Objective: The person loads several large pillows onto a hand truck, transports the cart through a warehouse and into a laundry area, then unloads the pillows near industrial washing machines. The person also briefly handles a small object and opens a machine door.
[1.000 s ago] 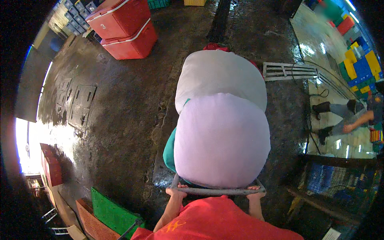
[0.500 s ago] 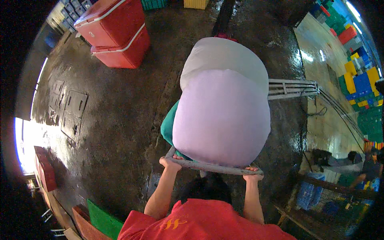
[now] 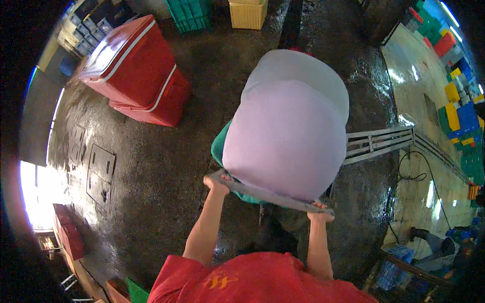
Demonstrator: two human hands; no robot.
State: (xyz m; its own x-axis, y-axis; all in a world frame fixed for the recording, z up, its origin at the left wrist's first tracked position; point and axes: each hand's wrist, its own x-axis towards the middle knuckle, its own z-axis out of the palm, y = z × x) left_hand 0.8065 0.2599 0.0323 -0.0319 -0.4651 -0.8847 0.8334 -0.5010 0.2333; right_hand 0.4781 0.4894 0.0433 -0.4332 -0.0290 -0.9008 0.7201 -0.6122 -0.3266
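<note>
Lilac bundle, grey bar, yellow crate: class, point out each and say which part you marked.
Lilac bundle (image 3: 285, 139): head view, middle of its rounded upper face.
Grey bar (image 3: 273, 196): head view, about midway along it.
Yellow crate (image 3: 248, 15): head view, its near side.

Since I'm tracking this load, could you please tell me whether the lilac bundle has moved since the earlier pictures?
Yes, the lilac bundle has moved forward, drawing level with the pale metal railing, which was farther ahead earlier.
</note>
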